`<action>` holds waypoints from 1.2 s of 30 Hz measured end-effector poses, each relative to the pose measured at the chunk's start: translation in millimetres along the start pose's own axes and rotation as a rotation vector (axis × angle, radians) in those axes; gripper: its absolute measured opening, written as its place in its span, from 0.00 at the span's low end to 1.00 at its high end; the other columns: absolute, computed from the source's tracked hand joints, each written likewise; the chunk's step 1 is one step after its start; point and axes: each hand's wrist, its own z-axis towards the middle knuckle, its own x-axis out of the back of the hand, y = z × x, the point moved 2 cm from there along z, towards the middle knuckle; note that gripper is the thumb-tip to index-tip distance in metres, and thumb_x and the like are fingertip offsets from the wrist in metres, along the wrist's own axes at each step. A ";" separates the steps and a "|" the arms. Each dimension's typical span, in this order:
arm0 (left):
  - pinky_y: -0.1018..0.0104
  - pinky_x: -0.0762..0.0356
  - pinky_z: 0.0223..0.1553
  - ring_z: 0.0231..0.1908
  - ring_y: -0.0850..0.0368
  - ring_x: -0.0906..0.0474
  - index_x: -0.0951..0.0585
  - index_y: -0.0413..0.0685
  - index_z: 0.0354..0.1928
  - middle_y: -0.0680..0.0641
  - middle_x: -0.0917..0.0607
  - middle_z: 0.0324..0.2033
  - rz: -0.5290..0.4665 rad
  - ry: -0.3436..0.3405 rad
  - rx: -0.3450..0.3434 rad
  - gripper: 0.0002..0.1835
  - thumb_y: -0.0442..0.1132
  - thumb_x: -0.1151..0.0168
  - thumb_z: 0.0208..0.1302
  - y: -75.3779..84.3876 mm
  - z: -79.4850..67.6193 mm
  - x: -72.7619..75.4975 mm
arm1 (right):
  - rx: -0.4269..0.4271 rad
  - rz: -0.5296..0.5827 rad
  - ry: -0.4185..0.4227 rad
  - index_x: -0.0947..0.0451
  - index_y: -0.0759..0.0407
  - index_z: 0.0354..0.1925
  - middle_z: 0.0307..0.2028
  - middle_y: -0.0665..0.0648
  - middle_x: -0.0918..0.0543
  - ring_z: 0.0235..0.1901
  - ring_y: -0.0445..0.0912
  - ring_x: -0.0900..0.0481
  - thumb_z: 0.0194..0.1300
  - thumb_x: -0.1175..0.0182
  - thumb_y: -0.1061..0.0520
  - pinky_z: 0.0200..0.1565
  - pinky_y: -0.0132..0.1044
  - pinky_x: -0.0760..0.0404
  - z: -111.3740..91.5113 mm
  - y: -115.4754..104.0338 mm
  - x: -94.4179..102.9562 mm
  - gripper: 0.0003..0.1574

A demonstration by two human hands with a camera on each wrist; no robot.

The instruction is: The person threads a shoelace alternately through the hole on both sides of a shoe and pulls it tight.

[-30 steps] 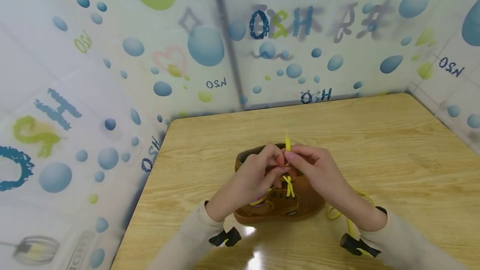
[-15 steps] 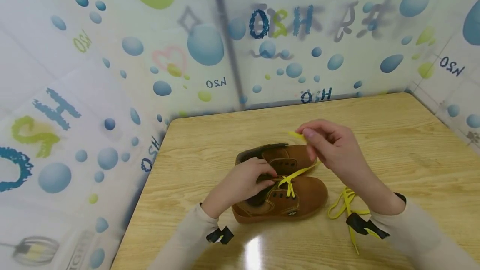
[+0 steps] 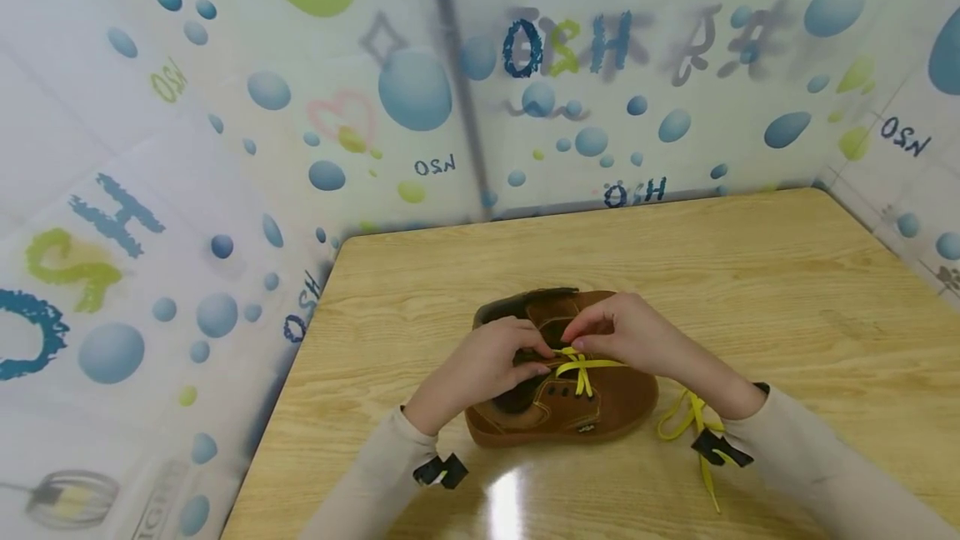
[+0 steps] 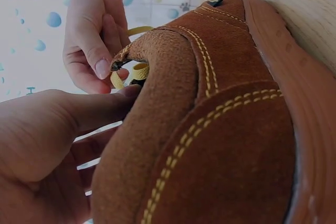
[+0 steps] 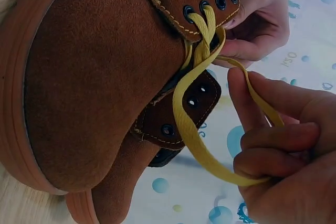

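Observation:
A brown suede shoe (image 3: 626, 398) with yellow stitching lies with its toe to the right. A yellow shoelace (image 5: 191, 124) runs through its front eyelets and crosses there. My left hand (image 3: 483, 369) pinches the shoe's upper near the opening; the right wrist view shows its fingers at the eyelet flap (image 5: 220, 3). My right hand (image 3: 637, 336) is above the laced part. Its curled fingers hold the shoelace, which makes a loose loop between shoe and hand in the right wrist view. The lace's tip is hidden.
Behind it stands a second brown shoe (image 3: 551, 304), with bare eyelets in the right wrist view. Another yellow lace (image 3: 678, 423) lies loosely coiled to the right, by my right wrist. The wooden table (image 3: 750, 273) meets patterned walls at the back and sides.
My right hand pulled the yellow lace up and right, away from the shoe, then came back down to the eyelets. My left hand shifted slightly left and stayed on the shoe.

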 end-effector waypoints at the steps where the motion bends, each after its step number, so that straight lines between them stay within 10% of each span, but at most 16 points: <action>1: 0.68 0.20 0.48 0.44 0.62 0.19 0.13 0.58 0.43 0.59 0.14 0.40 0.003 0.000 0.001 0.08 0.47 0.33 0.64 0.0 0.0 -0.1 | 0.000 -0.007 -0.001 0.13 0.60 0.42 0.39 0.57 0.11 0.36 0.48 0.13 0.66 0.37 0.61 0.35 0.32 0.17 0.3 -0.4 0.4 0.08; 36: 0.69 0.21 0.50 0.46 0.62 0.20 0.13 0.59 0.45 0.59 0.15 0.42 -0.011 -0.007 -0.002 0.09 0.47 0.34 0.65 -5.4 -0.7 -4.4 | 0.050 -0.259 -0.073 0.13 0.53 0.37 0.35 0.49 0.12 0.33 0.36 0.20 0.66 0.37 0.63 0.34 0.30 0.22 12.2 -4.5 7.3 0.07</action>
